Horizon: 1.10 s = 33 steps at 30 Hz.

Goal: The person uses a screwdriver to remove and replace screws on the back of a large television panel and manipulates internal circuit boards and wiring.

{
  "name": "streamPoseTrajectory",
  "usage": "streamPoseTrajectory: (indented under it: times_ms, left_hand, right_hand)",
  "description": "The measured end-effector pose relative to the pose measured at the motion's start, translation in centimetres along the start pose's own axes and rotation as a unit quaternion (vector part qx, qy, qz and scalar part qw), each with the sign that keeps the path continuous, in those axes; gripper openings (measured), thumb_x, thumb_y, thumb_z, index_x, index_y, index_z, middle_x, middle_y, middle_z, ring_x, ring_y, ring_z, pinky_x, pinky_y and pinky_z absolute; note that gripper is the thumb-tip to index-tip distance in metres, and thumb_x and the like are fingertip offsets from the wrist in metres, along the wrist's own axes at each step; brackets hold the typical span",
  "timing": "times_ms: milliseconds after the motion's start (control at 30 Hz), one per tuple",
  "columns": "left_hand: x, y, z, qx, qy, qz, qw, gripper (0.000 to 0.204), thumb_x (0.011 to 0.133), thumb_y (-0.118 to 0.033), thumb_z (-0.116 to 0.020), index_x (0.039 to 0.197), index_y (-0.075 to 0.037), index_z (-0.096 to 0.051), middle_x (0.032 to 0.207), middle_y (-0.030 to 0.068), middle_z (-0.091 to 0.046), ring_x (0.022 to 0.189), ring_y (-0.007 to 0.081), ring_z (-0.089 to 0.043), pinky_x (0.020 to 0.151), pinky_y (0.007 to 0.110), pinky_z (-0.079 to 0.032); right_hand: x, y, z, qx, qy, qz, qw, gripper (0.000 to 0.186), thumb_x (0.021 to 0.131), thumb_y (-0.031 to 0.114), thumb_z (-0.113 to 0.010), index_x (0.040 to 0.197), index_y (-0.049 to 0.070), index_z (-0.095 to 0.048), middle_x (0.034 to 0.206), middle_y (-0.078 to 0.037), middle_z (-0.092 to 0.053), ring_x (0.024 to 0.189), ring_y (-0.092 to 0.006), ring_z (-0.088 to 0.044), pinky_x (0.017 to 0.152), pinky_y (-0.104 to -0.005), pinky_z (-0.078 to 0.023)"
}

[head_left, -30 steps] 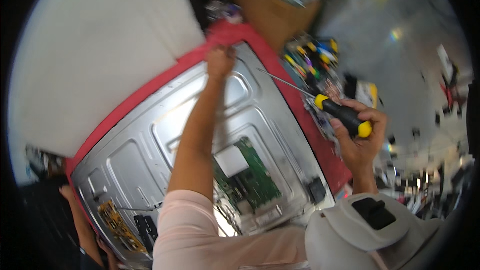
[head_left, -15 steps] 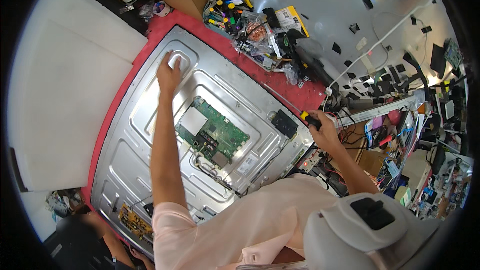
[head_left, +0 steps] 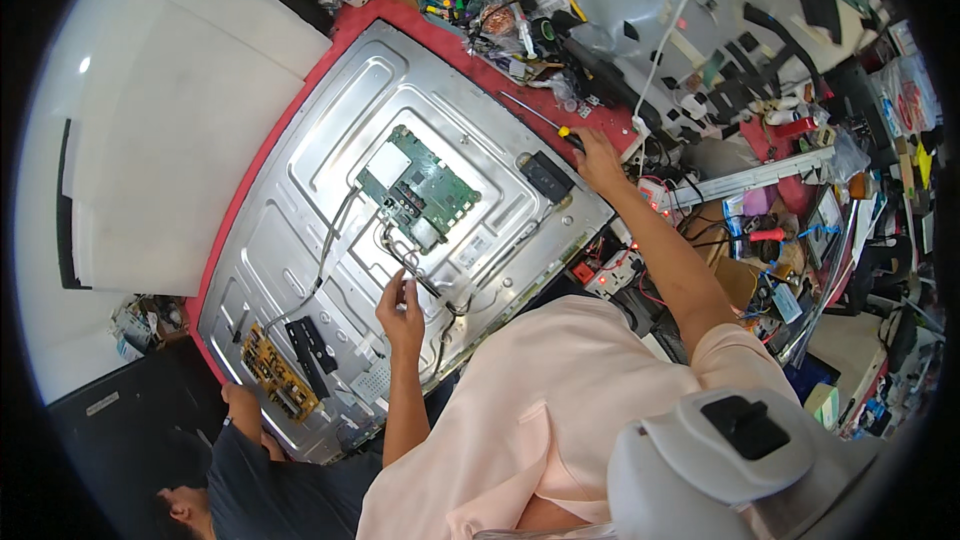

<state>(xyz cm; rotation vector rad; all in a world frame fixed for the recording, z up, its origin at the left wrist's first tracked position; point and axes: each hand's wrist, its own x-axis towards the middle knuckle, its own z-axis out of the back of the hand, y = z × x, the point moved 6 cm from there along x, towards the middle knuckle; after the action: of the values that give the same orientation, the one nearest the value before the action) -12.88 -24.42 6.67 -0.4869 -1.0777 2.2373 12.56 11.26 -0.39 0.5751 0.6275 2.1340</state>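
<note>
The left hand (head_left: pixel 402 302) hovers with loosely spread fingers over the black cables (head_left: pixel 420 275) near the metal panel's (head_left: pixel 300 220) middle. The right hand (head_left: pixel 597 155) grips a screwdriver (head_left: pixel 545 118) at the panel's far edge.

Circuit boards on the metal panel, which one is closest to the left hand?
The green board in the panel's middle; the left hand hovers just below it. The yellow board sits farther off at the panel's lower corner.
</note>
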Motion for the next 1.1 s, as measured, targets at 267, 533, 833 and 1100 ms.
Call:
streamPoseTrajectory:
  times_ms: [267, 533, 833, 1100]
  left_hand:
    - [-14.6, 3.7, 1.9, 0.003, -0.034, 0.071, 0.997, 0.028, 0.093, -0.013, -0.061, 0.113, 0.005, -0.063, 0.070, 0.0049, -0.061, 0.060, 0.0077, -0.050, 0.054, 0.025, -0.042]
    - [-23.2, 6.0, -0.7, -0.015, 0.012, 0.073, 0.997, 0.029, 0.093, -0.016, -0.060, 0.112, 0.007, -0.063, 0.071, 0.0078, -0.063, 0.062, 0.0095, -0.054, 0.057, 0.026, -0.045]
    - [-26.3, 6.5, -0.3, 0.003, 0.030, 0.079, 0.996, 0.027, 0.089, -0.011, -0.062, 0.111, 0.004, -0.064, 0.068, 0.0124, -0.064, 0.059, 0.0122, -0.056, 0.057, 0.028, -0.047]
    - [-27.5, 11.3, 2.4, 0.035, 0.005, 0.119, 0.992, 0.028, 0.087, -0.019, -0.063, 0.107, -0.001, -0.066, 0.072, 0.0158, -0.066, 0.062, 0.0242, -0.065, 0.059, 0.035, -0.049]
  right_hand:
    - [-2.9, -2.4, 3.7, 0.087, -0.113, -0.124, 0.982, 0.033, 0.081, 0.014, -0.068, 0.110, 0.002, -0.058, 0.106, -0.020, -0.063, 0.101, -0.0375, -0.060, 0.085, -0.0420, -0.048]
    - [-13.6, -8.9, -2.5, 0.452, 0.019, -0.443, 0.774, 0.032, 0.095, 0.022, -0.054, 0.118, 0.000, -0.055, 0.109, -0.016, -0.063, 0.101, -0.0294, -0.061, 0.085, -0.0399, -0.050]
    - [-15.9, -6.2, -4.1, 0.692, 0.033, -0.472, 0.545, 0.040, 0.100, 0.024, -0.045, 0.130, -0.001, -0.041, 0.136, -0.022, -0.043, 0.125, -0.0353, -0.044, 0.107, -0.0489, -0.036]
    - [-14.8, -9.8, -5.8, 0.686, -0.033, -0.451, 0.570, 0.041, 0.102, 0.032, -0.036, 0.128, 0.000, -0.042, 0.135, -0.020, -0.044, 0.126, -0.0375, -0.041, 0.109, -0.0565, -0.030]
